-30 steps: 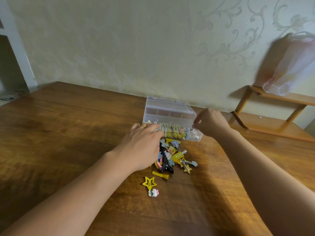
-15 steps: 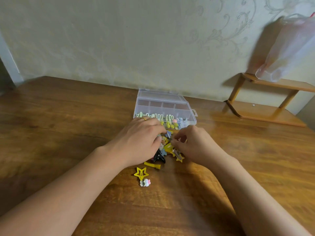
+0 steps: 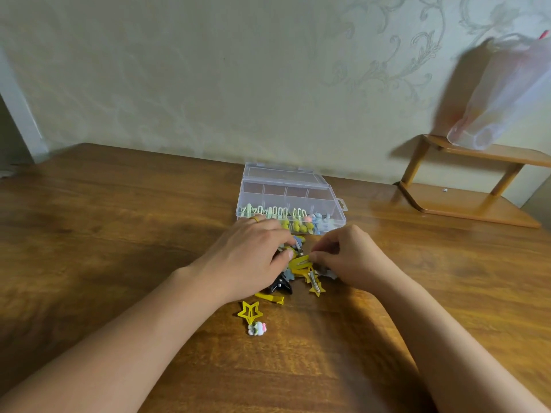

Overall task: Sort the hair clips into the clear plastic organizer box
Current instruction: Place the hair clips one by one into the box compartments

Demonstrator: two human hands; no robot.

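Since a moment ago the right hand point(image 3: 351, 257) came back from the organizer box point(image 3: 290, 193) at 12 o'clock and now pinches a yellow clip point(image 3: 299, 261), while the left hand point(image 3: 250, 257) stays curled over the pile, its grip hidden.

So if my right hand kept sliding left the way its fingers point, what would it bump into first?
Probably the flat yellow hair clip at your right hand's fingertips, then your left hand just beyond; depth is hard to judge.
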